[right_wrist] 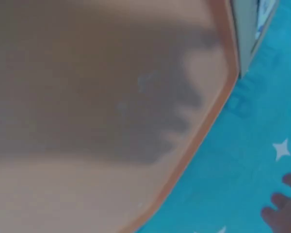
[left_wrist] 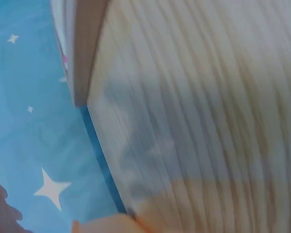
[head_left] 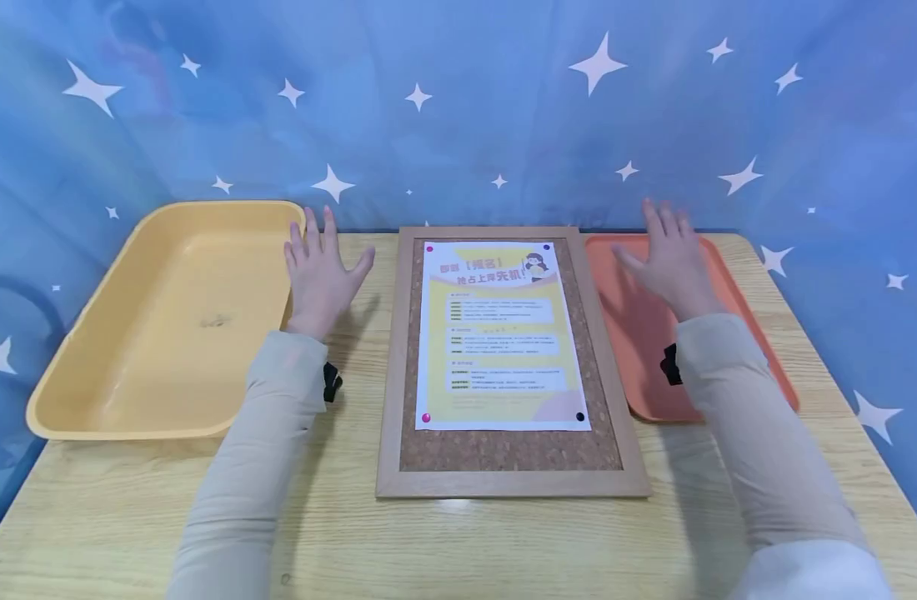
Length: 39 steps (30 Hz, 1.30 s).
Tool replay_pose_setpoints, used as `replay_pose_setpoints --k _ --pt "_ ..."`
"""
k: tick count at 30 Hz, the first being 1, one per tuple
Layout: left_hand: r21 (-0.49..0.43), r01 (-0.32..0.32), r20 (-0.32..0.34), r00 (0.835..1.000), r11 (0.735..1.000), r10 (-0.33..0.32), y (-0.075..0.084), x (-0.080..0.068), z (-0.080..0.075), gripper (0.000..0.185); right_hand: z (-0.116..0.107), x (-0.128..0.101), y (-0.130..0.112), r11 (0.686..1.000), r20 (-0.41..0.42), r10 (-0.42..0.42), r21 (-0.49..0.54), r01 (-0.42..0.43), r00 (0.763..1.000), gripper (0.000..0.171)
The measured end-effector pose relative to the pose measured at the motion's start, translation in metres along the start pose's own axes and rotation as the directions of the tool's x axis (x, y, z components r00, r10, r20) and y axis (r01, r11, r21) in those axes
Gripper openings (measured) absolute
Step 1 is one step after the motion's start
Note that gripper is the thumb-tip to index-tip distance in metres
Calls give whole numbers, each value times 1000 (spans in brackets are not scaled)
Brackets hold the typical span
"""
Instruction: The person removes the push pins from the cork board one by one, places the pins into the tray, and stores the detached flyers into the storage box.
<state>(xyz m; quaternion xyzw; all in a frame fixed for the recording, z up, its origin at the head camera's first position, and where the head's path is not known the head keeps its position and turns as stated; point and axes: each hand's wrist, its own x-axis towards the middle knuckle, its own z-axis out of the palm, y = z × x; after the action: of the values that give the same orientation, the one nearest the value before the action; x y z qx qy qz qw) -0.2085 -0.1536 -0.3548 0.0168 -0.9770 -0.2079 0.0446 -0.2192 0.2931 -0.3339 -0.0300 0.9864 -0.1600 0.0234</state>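
I see a cork board lying flat at the middle of the table, with a poster pinned to it by a pin at each corner, so the sheet lies flat and square inside the frame. At 9 o'clock of the board sits a deep yellow tray; at 3 o'clock a shallow orange tray lies just beside the frame. I judge the trays flank the board so each hand has one within easy reach.

My left hand hovers palm down at about 10 o'clock of the board, between it and the yellow tray, fingers spread and straight, holding nothing. My right hand hovers over the far end of the orange tray, at about 2 o'clock, fingers likewise spread and relaxed, empty; its shadow falls on the tray floor in the right wrist view. Both forearms reach forward in pale sleeves, roughly parallel, neither touching the board.
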Motion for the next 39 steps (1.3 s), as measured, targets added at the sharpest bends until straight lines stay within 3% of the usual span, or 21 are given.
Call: replay_pose_setpoints --k 2,4,9,12,16,19,23,27,35,39 --pt "-121 -10 6 1000 993 10 2 -1 2 86 2 2 -2 992 29 18 120 -22 999 81" --pt "-252 -13 23 1000 968 20 4 -1 5 83 3 5 -4 964 65 42 259 -58 997 77" --pt "-497 67 161 987 865 17 10 -4 17 72 8 10 -7 909 130 64 401 -112 989 66" --pt "-581 168 284 959 797 4 12 -7 23 65 12 15 -10 888 151 64 443 -126 986 58" --pt "-623 313 430 902 717 -20 15 -11 29 66 17 23 -14 859 191 62 489 -150 980 50" --pt "-600 371 502 865 709 -28 15 -13 31 75 20 30 -19 842 228 48 515 -163 972 48" --pt "-585 383 542 840 714 -7 15 -13 35 81 24 40 -29 842 252 26 516 -157 967 46" --pt "-585 399 550 835 706 -16 16 -12 40 80 32 48 -39 858 270 10 493 -147 963 44" --pt "-563 394 540 841 727 -38 18 -15 41 76 47 62 -50 890 264 16 435 -134 964 41" --pt "-570 403 551 834 716 -30 17 -15 40 74 54 69 -51 893 270 42 421 -157 962 40"
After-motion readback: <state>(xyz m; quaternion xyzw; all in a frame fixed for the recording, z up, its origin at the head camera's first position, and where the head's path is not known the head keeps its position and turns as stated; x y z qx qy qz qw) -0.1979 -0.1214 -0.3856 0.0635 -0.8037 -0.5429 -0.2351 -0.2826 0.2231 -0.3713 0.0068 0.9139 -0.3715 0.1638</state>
